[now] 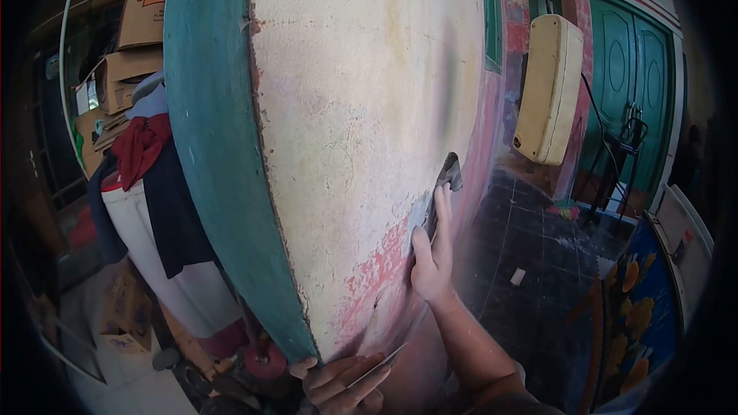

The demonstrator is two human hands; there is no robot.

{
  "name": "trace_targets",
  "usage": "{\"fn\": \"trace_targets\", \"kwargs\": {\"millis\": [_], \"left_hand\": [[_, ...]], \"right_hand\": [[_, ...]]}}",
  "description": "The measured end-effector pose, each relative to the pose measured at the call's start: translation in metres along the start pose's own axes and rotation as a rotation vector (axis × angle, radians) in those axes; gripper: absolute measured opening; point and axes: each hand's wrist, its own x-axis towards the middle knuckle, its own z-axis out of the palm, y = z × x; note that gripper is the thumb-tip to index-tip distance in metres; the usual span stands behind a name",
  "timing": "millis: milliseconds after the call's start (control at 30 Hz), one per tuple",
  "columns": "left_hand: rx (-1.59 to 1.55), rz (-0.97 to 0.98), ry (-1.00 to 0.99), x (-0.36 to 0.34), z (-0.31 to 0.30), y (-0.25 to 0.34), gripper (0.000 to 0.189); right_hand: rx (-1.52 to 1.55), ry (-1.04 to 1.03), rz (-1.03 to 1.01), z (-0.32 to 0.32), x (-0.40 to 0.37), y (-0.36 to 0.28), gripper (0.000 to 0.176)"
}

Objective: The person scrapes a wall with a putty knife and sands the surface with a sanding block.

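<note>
Peeling cream and pink paint covers the wall (338,107) in front of me. My right hand (433,257) is raised against its right side, thumb and fingers closed over a dark grey flat piece (451,173) pressed to the surface. A corner of that piece sticks out past my fingertips; the rest is hidden under the hand. Low at the wall's bottom corner, my left hand (346,384) grips a thin flat plate (378,365), seen nearly edge-on. My left thumb rests by the foot of the green wooden frame (223,161).
Cardboard boxes (127,84) and clothes (146,150) over a white container (165,253) stand at the left. At right, a pale case (548,88) hangs near green doors (634,69). A small pale block (518,277) lies on the dark tiled floor (492,230).
</note>
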Motion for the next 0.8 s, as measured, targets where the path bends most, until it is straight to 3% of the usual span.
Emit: {"fn": "trace_targets", "kwargs": {"millis": [100, 200, 333, 367, 467, 600, 800], "left_hand": [[0.060, 0.000, -0.029, 0.013, -0.007, 0.006, 0.033], [0.089, 0.015, -0.009, 0.014, -0.007, 0.007, 0.032], [0.108, 0.032, 0.001, 0.010, -0.007, 0.004, 0.032], [0.118, 0.027, -0.005, 0.012, -0.008, 0.005, 0.032], [0.143, 0.028, 0.021, 0.004, -0.001, 0.002, 0.032], [0.139, 0.071, 0.090, 0.001, 0.007, -0.004, 0.035], [0.163, 0.021, 0.028, 0.004, 0.002, 0.002, 0.035]], "right_hand": [[0.232, 0.267, 0.072, 0.005, 0.008, 0.013, 0.070], [0.292, 0.369, 0.237, -0.007, 0.013, 0.022, 0.071], [0.356, 0.549, 0.349, -0.038, 0.021, 0.034, 0.049], [0.239, 0.580, 0.315, -0.049, 0.022, 0.032, 0.036], [0.161, 0.622, 0.126, -0.081, 0.028, 0.033, 0.035], [0.003, 0.509, 0.045, -0.103, 0.029, 0.021, 0.039], [0.111, 0.631, 0.226, -0.071, 0.019, 0.026, 0.023]]}}
